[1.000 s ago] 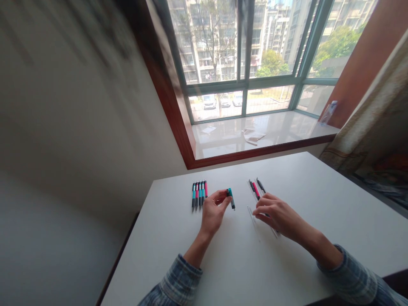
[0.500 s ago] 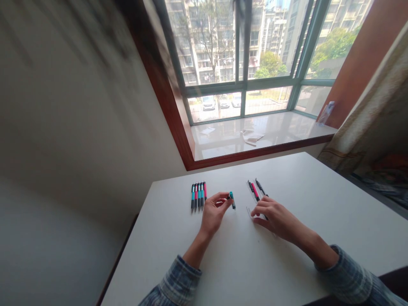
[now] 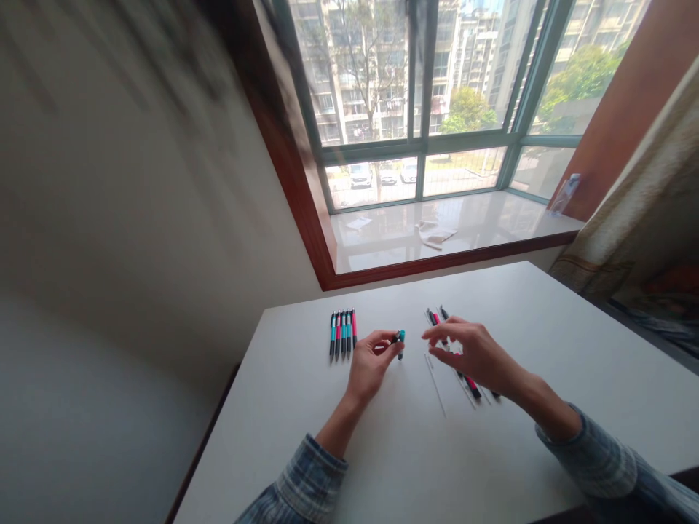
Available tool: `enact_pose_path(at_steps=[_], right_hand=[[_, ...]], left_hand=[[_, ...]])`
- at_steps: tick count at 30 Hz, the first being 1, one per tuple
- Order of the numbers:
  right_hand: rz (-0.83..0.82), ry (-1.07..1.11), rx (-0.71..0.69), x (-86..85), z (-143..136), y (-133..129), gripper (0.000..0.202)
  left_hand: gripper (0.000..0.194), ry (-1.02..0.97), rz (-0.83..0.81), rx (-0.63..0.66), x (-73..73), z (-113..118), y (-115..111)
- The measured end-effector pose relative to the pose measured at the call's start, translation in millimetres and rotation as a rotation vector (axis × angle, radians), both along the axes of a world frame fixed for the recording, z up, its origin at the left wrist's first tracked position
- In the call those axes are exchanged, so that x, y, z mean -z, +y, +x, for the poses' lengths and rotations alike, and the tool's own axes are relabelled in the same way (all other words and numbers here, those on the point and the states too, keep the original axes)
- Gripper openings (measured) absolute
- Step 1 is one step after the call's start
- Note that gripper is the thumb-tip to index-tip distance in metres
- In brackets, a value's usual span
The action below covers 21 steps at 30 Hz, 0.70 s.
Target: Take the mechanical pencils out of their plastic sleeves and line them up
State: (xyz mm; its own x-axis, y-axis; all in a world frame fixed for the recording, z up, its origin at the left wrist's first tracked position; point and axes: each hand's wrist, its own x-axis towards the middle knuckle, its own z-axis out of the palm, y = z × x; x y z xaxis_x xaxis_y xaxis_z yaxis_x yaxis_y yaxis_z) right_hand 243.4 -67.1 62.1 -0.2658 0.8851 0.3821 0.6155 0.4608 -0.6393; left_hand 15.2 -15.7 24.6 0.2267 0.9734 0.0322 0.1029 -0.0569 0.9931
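Note:
Between its thumb and fingertips, my left hand (image 3: 371,365) pinches a teal and black pen part (image 3: 401,345). My right hand (image 3: 474,351) hovers with thumb and fingers apart above loose pen parts; nothing shows between the fingertips. Beneath and around it lie red and black barrels (image 3: 472,387) and thin clear or white rods. One thin white refill (image 3: 437,389) lies between the two hands. Left of my left hand, several teal, red and black pens (image 3: 343,335) lie side by side in a row, tips toward me.
The white table (image 3: 306,466) reaches toward a window sill (image 3: 376,255) with a cloth (image 3: 435,234), a paper piece (image 3: 359,223) and a clear bottle (image 3: 566,195) on it. A curtain (image 3: 617,211) hangs at the right.
My right hand has lifted from the table, its fingers wider apart, uncovering the white refill and more barrels. The teal part in my left hand has turned slightly. The view has shifted a little.

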Motion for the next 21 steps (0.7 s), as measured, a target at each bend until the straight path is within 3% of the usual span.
enact_pose_path(at_steps=[3, 6, 14, 21], right_hand=[[0.088, 0.088, 0.01, -21.9, -12, 20, 0.011], [0.133, 0.119, 0.01, -29.4, -24, 38, 0.008], [0.1, 0.156, -0.046, -16.8, -29, 50, 0.013], [0.024, 0.203, -0.113, -13.1, -31, 50, 0.017]], left_hand=[[0.038, -0.008, -0.009, 0.008, 2.5, -4, 4], [0.036, -0.037, 0.003, 0.031, 3.1, -8, 6], [0.034, -0.08, 0.006, 0.029, -4.2, -3, 1], [0.034, -0.086, 0.022, 0.039, -0.9, -4, 3]])
